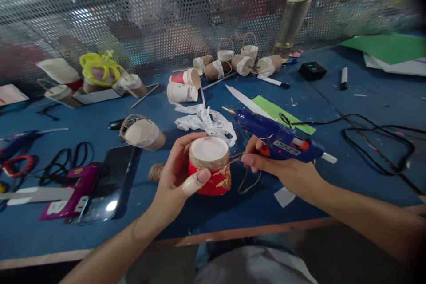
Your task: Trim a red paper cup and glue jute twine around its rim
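Observation:
My left hand [179, 173] is closed around a red paper cup [218, 179] turned upside down, with its white base up. Brown twine [208, 162] is wound in a band about the cup near that base. A wrap covers my left thumb. My right hand [266, 159] is closed on a blue glue gun [273, 135], whose nozzle points left and away over the table. Its fingers also pinch the loose twine [238, 158] that runs from the cup, and a loop of it hangs below. A ball of twine [156, 171] lies left of my left hand, partly hidden.
White lace [209, 122] is heaped behind the cup. Twine-wrapped cups [244, 64], a bottle [294, 17] and a perforated metal screen [140, 22] stand at the back. A phone [108, 184] and a twine-handled cup [144, 133] are at left. A black cord [353, 131] trails right.

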Available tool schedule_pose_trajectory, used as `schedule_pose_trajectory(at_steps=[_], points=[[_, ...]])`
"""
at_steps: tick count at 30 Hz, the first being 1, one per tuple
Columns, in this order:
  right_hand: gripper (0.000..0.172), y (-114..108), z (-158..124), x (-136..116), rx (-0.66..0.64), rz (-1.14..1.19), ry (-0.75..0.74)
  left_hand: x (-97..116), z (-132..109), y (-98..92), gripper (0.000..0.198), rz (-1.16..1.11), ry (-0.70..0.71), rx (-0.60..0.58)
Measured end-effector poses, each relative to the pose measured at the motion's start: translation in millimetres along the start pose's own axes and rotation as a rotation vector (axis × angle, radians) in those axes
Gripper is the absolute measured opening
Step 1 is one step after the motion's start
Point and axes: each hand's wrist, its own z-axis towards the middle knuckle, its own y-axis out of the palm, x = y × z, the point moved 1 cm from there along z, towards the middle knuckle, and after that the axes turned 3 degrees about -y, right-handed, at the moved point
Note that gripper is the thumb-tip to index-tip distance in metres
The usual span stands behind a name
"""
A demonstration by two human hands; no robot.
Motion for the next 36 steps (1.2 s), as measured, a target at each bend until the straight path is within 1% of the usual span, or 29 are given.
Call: schedule_pose_trajectory(at_steps=[4, 7, 14, 20, 24, 27, 32, 36], points=[[0.025, 2.2, 0.7, 0.4, 0.003, -0.014, 0.003, -1.2, 0.2, -0.4, 0.049, -0.002, 0.0, 0.0], [0.026, 3.2, 1.4, 1.3, 0.004, -0.026, -0.01, -0.7, 0.3, 0.2, 0.05, 0.011, -0.009, 0.021], [0.021, 4.7, 2.7, -1.0, -0.014, 0.0, 0.024, 3.5, -0.3, 3.9, 0.052, 0.036, -0.027, 0.028], [0.03, 7.0, 4.7, -8.1, 0.015, -0.031, 0.008, 2.4, 0.2, 4.9, 0.05, 0.012, -0.021, 0.0], [0.034, 9.0, 4.4, -8.0, 0.045, 0.016, 0.028, 2.4, 0.1, 4.9, 0.051, 0.001, -0.022, -0.015], [0.034, 9.8, 3.1, -5.1, 0.044, 0.065, 0.031, 3.2, -0.7, 4.9, 0.051, -0.004, -0.032, -0.019], [0.032, 10.1, 1.0, -2.8, 0.038, 0.07, 0.032, 1.9, -1.6, 4.3, 0.054, -0.002, -0.026, -0.016], [0.035, 10.8, -0.4, -1.4, 0.026, 0.11, 0.041, -0.6, -1.4, 2.5, 0.055, -0.012, -0.029, -0.045]])
